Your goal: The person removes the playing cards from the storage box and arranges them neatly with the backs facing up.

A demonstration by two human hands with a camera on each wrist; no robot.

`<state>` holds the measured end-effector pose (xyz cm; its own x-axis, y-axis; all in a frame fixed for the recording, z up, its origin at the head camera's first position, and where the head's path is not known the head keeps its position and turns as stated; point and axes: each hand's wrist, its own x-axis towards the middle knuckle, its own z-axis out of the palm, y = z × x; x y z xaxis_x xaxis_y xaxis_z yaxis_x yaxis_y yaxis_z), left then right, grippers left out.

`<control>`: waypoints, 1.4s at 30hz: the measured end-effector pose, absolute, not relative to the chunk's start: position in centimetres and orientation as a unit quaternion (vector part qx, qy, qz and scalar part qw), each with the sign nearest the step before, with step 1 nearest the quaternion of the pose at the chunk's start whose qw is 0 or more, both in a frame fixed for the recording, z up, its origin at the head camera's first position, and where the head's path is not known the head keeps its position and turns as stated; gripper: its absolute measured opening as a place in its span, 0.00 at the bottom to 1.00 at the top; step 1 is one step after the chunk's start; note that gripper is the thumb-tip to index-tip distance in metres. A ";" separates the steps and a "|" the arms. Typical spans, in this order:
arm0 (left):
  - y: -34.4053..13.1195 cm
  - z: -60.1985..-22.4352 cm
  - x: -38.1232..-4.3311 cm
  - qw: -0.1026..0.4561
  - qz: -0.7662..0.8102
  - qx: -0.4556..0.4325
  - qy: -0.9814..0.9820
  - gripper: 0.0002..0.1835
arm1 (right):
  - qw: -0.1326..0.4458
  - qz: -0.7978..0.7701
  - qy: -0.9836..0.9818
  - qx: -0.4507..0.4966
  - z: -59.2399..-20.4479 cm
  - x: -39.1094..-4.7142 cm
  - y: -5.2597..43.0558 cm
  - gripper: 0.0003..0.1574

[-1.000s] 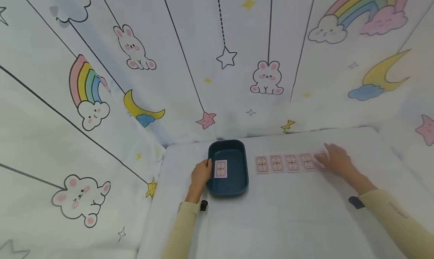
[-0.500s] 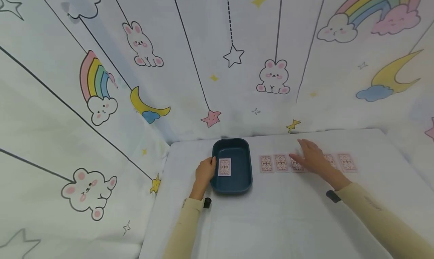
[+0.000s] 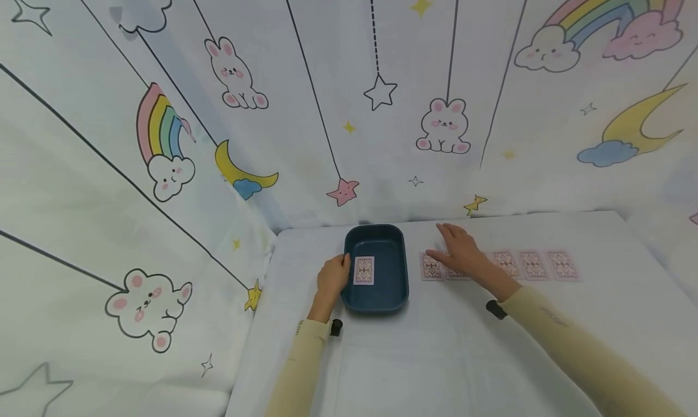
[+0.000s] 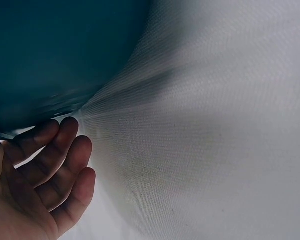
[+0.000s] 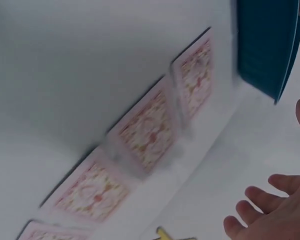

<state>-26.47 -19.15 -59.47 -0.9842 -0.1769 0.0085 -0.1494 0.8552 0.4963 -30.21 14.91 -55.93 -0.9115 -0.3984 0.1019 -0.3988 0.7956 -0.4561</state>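
My left hand (image 3: 332, 279) grips the left rim of a dark teal rectangular tray (image 3: 400, 283); in the left wrist view its fingers (image 4: 76, 155) curl against the tray's edge. One face-down playing card (image 3: 363, 271) with a red-patterned back lies inside the tray. To the right, a row of face-down playing cards (image 3: 561, 265) stretches across the white table. My right hand (image 3: 463, 253) is over the left part of this row, fingers spread and nothing held, and it hides some cards. The right wrist view shows cards (image 5: 149, 131) below and the hand (image 5: 275, 207) at lower right.
A white cloth covers the table (image 3: 436, 368). Behind and to the left stands a white curtain (image 3: 305, 102) printed with rabbits, stars and rainbows. A small black device (image 3: 336, 327) sits at the left wrist, another black device (image 3: 496, 310) at the right.
My right hand has moved left along the row, from its right end to near its left end, uncovering cards on the right. My left hand stays on the tray. The head view shifted slightly.
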 end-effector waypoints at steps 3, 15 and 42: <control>-19.1 -59.4 -26.4 0.028 -0.259 0.083 -0.962 0.25 | -0.006 0.243 -0.945 0.216 -55.8 -30.3 13.2 0.53; -18.9 -58.7 -26.1 0.023 -0.259 0.090 -0.961 0.24 | -0.019 0.213 -0.930 0.299 -55.0 -30.0 5.5 0.55; -19.5 -59.4 -26.6 0.022 -0.261 0.078 -0.962 0.24 | -0.183 0.058 -0.935 0.297 -56.5 -31.6 -4.0 0.58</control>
